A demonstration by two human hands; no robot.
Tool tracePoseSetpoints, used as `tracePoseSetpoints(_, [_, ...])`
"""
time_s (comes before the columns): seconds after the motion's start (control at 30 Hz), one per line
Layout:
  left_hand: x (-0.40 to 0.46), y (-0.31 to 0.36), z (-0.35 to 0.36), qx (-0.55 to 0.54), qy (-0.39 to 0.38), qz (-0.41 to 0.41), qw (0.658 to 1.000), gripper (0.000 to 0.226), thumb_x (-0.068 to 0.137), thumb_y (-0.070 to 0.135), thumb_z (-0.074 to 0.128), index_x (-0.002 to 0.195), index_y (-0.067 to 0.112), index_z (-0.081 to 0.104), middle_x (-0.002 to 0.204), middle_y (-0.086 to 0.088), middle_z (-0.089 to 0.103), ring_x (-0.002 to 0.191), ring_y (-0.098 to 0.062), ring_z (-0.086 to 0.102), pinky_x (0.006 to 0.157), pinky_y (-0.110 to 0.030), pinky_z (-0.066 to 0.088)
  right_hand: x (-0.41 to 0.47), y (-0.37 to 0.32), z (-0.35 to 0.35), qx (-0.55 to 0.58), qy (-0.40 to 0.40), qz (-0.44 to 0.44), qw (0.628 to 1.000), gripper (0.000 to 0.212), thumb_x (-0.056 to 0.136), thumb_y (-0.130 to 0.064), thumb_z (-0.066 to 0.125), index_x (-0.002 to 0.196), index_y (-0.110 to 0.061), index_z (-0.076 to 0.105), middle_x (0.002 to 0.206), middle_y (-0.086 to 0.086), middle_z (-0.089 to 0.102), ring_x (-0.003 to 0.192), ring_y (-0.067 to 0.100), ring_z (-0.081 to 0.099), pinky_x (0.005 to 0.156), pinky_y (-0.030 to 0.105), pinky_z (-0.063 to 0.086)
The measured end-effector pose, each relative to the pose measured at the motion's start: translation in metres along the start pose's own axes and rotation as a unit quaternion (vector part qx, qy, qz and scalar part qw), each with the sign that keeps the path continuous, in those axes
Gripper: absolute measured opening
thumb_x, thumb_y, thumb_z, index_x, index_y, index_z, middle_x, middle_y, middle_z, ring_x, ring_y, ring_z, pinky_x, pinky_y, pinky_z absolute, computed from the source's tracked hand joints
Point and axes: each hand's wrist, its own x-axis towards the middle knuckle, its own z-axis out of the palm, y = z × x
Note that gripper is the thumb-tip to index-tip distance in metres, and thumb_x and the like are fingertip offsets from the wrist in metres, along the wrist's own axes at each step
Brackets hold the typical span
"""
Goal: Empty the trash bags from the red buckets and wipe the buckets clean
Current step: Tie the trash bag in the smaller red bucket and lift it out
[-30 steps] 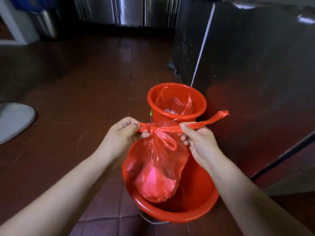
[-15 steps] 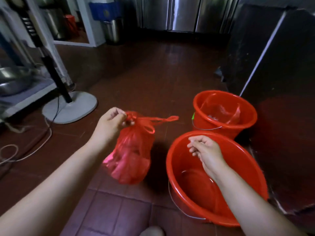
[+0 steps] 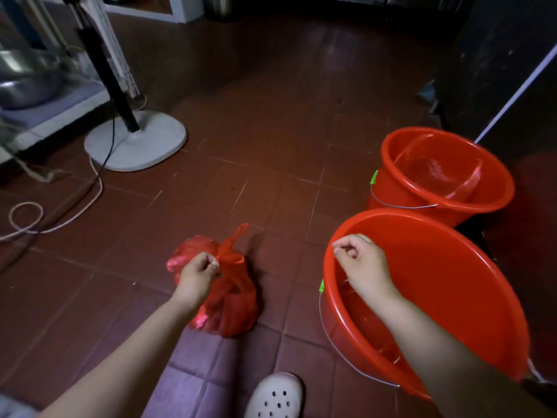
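Note:
A tied red trash bag (image 3: 232, 303) lies on the tiled floor left of the buckets. My left hand (image 3: 197, 274) pinches its knot from above. The near red bucket (image 3: 470, 300) stands at the right with no bag in it, its wire handle hanging down the side. My right hand (image 3: 360, 265) hovers over the near bucket's left rim with fingers curled and nothing in them. Behind it stands a second red bucket (image 3: 391, 188) with a thin red bag (image 3: 437, 173) still lining the inside.
A white fan base (image 3: 141, 143) with a black pole stands at the left, cables (image 3: 60, 206) trailing across the floor beside it. A dark steel cabinet (image 3: 512, 70) rises right behind the buckets. My white shoe (image 3: 275, 396) is at the bottom edge.
My left hand carried the tied bag out of the near bucket, swung it left and lowered it onto the floor. My right hand let go of the bag's tail and stayed over the bucket.

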Motion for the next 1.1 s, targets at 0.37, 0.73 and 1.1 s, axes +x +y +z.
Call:
tracePoseSetpoints(0.37, [0.012,0.071,0.067,0.378,0.047,0.185,0.906,0.029,0.078,0.008,0.067,0.102,-0.004,0.055,0.103,-0.027,0.054,0.102,-0.044,0.049,0.089,-0.048,0.038,0.0,0.014,-0.022,-0.258,-0.099,-0.219,0.936,0.016,0.084,-0.031,0.061,0.075,-0.02,0.07,0.084,-0.005,0.059,0.095,0.018,0.053,0.105,0.028,0.03])
tracePoseSetpoints(0.73, [0.068,0.173,0.32,0.344,-0.21,0.488,0.774,0.046,0.091,0.021,0.053,0.136,0.018,0.047,0.137,-0.006,0.05,0.127,-0.026,0.041,0.105,-0.035,0.033,0.003,0.063,-0.087,-0.092,0.036,-0.133,0.986,0.006,0.081,-0.021,0.063,0.079,-0.023,0.068,0.085,-0.013,0.062,0.091,0.006,0.053,0.084,0.024,0.043])
tracePoseSetpoints(1.1, [0.105,0.206,0.388,0.494,-0.199,0.575,0.622,0.035,0.093,0.036,0.049,0.12,0.014,0.052,0.121,-0.008,0.055,0.116,-0.027,0.047,0.101,-0.033,0.029,0.035,0.117,-0.13,-0.123,0.133,0.007,0.983,0.013,0.08,-0.013,0.065,0.079,-0.025,0.069,0.084,-0.018,0.064,0.091,0.002,0.055,0.084,0.018,0.042])
